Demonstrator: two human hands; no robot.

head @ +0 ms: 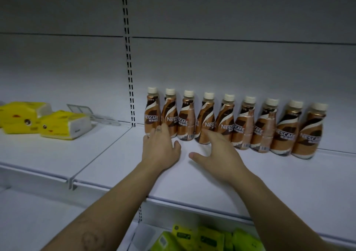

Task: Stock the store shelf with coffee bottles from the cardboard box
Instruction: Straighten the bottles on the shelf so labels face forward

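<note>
Bottles of coffee (243,127), brown plastic with cream caps, stand in a row at the back of the white metal shelf (212,183), mid-frame, likely leaving room in front. Left hand (159,147) and right hand (218,151), fingers spread, holding nothing, meet the row's left end, probably straightening it. Cardboard box unseen.

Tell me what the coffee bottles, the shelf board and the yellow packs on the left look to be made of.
Coffee bottles: probably plastic under glossy printed shrink sleeves, seams visible; matte cream caps. Shelf board: likely painted sheet metal, smooth white with a folded front lip. Yellow packs: soft printed plastic film, wrinkled and shiny.
</note>
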